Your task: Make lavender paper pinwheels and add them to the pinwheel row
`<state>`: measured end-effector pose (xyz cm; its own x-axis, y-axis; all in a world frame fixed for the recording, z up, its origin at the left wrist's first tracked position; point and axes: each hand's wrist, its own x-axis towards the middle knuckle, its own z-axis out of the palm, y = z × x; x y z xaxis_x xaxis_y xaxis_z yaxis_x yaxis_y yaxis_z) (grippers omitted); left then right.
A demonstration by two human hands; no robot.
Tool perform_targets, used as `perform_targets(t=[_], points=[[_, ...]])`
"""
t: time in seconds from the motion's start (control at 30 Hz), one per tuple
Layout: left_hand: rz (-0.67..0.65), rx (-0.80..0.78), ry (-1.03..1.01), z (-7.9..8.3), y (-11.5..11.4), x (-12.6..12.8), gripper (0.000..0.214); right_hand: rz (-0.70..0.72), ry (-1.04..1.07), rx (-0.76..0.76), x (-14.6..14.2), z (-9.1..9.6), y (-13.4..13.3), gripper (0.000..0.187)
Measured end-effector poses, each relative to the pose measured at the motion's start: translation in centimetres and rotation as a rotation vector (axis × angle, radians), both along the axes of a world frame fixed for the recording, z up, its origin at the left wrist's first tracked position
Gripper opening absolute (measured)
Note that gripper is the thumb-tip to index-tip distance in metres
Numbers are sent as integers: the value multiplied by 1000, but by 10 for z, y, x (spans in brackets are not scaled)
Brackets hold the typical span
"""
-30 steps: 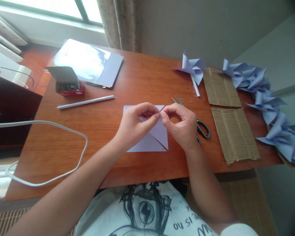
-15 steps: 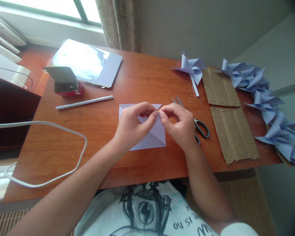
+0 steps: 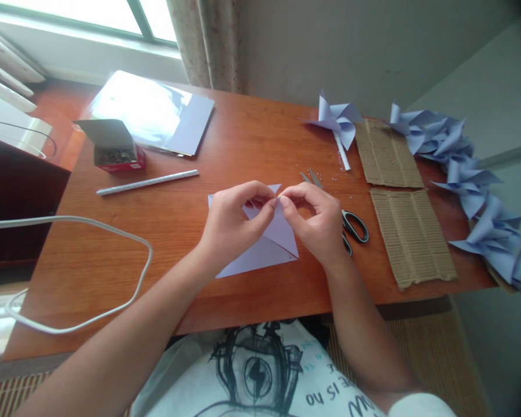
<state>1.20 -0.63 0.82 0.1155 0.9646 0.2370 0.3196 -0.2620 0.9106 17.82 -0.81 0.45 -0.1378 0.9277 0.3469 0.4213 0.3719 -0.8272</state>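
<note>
A pale lilac paper square (image 3: 264, 246), cut along its diagonals, lies on the wooden table (image 3: 173, 243) in front of me. My left hand (image 3: 234, 223) and my right hand (image 3: 319, 223) meet above its middle, fingertips pinched together around a paper corner and something small I cannot make out. The paper's near edge is lifted a little off the table. Black-handled scissors (image 3: 351, 226) lie just right of my right hand.
A white stick (image 3: 147, 181), an open red box of small pins (image 3: 115, 153) and a sheet stack (image 3: 156, 113) lie at the far left. Two corrugated cardboard pieces (image 3: 410, 234), one finished pinwheel (image 3: 336, 121) and a row of pinwheels (image 3: 473, 179) sit right. A white cable (image 3: 91, 223) loops left.
The paper square has turned and shifted slightly toward me and left, its near edge rising. Both hands stay pinched together at the centre.
</note>
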Motion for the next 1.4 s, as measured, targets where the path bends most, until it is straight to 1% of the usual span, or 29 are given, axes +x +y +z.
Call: perform_targets(t=[0.2, 0.3, 0.4, 0.6, 0.73, 0.87, 1.0, 1.13, 1.3, 1.4], points=[[-3, 24, 24, 1, -1, -1, 7, 45, 155, -136, 1, -4, -1, 6], [17, 37, 30, 0, -2, -2, 7, 55, 146, -160, 1, -5, 0, 4], [35, 46, 44, -1, -2, -2, 7, 26, 67, -84, 1, -4, 0, 4], [63, 56, 57, -3, -3, -1, 6, -27, -135, 203, -3, -3, -1, 8], [83, 65, 53, -4, -3, -1, 7, -86, -243, 325, -6, -7, -3, 7], [86, 92, 90, -6, -4, 0, 7, -134, -316, 362, -7, -10, -3, 9], [87, 110, 111, -7, -4, 1, 8, -145, -366, 414, -6, -11, -2, 8], [121, 135, 164, -6, -5, 3, 8, -159, -424, 482, -6, -12, -3, 7], [172, 182, 249, -4, -6, 5, 9, -187, -452, 489, -9, -12, -5, 9], [185, 181, 267, -4, -6, 4, 9, -172, -431, 488, -11, -12, -6, 12]])
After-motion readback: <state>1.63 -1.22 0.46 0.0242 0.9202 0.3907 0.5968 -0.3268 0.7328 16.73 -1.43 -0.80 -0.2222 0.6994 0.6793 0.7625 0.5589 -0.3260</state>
